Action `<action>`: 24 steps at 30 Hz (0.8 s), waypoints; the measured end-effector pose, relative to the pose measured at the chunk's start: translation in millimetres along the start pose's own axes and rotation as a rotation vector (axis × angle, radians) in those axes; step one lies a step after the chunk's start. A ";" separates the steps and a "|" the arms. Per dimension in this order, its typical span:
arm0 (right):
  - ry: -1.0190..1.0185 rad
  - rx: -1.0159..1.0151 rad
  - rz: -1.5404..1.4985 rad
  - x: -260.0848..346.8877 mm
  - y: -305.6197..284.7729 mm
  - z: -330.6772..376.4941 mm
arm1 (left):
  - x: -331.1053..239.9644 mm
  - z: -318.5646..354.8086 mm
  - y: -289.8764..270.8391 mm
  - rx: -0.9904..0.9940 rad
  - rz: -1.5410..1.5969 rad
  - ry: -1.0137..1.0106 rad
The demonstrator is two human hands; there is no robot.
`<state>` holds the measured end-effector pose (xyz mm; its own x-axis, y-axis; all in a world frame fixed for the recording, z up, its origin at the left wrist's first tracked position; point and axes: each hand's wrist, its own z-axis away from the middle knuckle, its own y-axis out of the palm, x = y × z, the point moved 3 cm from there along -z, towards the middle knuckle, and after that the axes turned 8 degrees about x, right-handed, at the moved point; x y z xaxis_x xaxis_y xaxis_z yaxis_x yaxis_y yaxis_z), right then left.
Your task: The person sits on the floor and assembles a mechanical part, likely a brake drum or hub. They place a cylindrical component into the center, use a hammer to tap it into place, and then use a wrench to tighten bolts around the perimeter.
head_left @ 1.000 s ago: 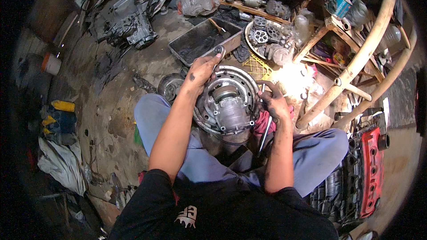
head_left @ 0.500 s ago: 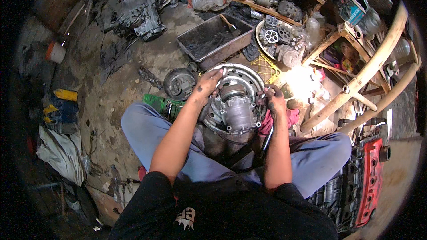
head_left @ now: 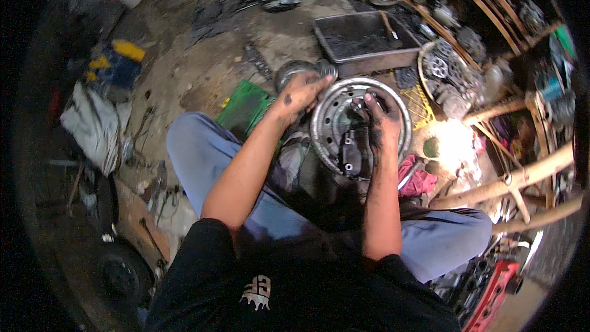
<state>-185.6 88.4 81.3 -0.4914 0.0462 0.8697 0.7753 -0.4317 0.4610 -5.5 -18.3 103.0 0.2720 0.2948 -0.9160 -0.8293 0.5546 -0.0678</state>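
Observation:
A steel wheel rim (head_left: 318, 124) lies between my knees, bearing a compressor-like metal housing (head_left: 351, 150), partly covered by my right hand. My left hand (head_left: 301, 93) is closed at the rim's left edge, fingers pointing away from me; what they hold is hidden. My right hand (head_left: 383, 124) is over the rim, its blackened fingers curled round something small and shiny that I cannot make out. Just beyond my left hand is a round metal part (head_left: 289, 72). A pink cloth (head_left: 419, 179) lies right of the rim, with a metal bar across it.
A green case (head_left: 244, 109) lies by my left knee. Beyond the rim stands a grey tub (head_left: 369, 60) with a brush on it. A round tray of metal parts (head_left: 437, 67), a bright lamp (head_left: 452, 144) and a wooden pole frame (head_left: 516, 181) are at the right.
The view has swung left, so surroundings appear farther right. My right hand has moved inward over the housing. My left hand has moved off it to the rim's left edge.

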 end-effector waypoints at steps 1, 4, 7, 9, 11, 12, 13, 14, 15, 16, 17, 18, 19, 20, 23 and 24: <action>0.008 0.083 0.030 -7.7 12.5 -1.9 | -2.3 6.7 -16.8 -0.095 0.040 0.071; 0.055 0.156 0.081 -11.8 41.3 6.6 | -44.5 53.3 -44.4 -0.256 0.091 0.139; 0.067 0.131 0.008 -17.0 46.5 14.6 | -49.7 92.6 -65.4 -0.407 0.270 0.329; 0.121 0.092 -0.045 -11.2 47.7 23.0 | -36.6 115.2 -72.1 -0.559 0.355 0.331; 0.121 0.054 -0.149 -0.7 45.1 22.4 | -22.1 137.9 -72.4 -0.586 0.456 0.310; 0.124 0.050 -0.164 5.1 47.9 23.0 | -13.7 147.8 -76.9 -0.601 0.503 0.303; 0.124 0.055 -0.145 8.1 50.8 24.0 | -3.9 152.8 -83.5 -0.609 0.545 0.319; 0.096 0.045 -0.127 11.0 54.0 27.9 | 6.2 153.6 -91.0 -0.623 0.542 0.302; 0.078 0.085 -0.113 9.3 54.6 26.0 | 13.8 152.4 -100.8 -0.636 0.537 0.285; 0.060 0.124 -0.100 7.0 56.5 23.5 | 21.6 150.4 -111.1 -0.648 0.532 0.268; 0.065 0.108 -0.055 1.6 59.6 25.8 | 33.5 147.7 -120.5 -0.662 0.522 0.249; 0.094 0.127 -0.016 -7.4 64.7 30.6 | 46.1 143.4 -130.4 -0.676 0.514 0.234; 0.123 0.146 0.021 -19.9 70.2 37.8 | 59.1 140.2 -140.3 -0.691 0.506 0.219; 0.144 0.158 0.069 -32.1 71.6 40.3 | 74.9 133.2 -145.9 -0.742 0.492 0.198; 0.265 0.183 0.202 -80.8 84.4 51.0 | 127.3 119.9 -159.6 -0.856 0.447 0.120; 0.308 0.177 0.140 -114.5 80.6 47.8 | 149.8 112.8 -166.5 -0.831 0.452 0.037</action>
<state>-47.9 91.4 27.3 -0.4511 -0.2871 0.8450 0.8868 -0.2507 0.3882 228.4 21.3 21.6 -0.1642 0.3133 -0.9354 -0.9382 -0.3424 0.0500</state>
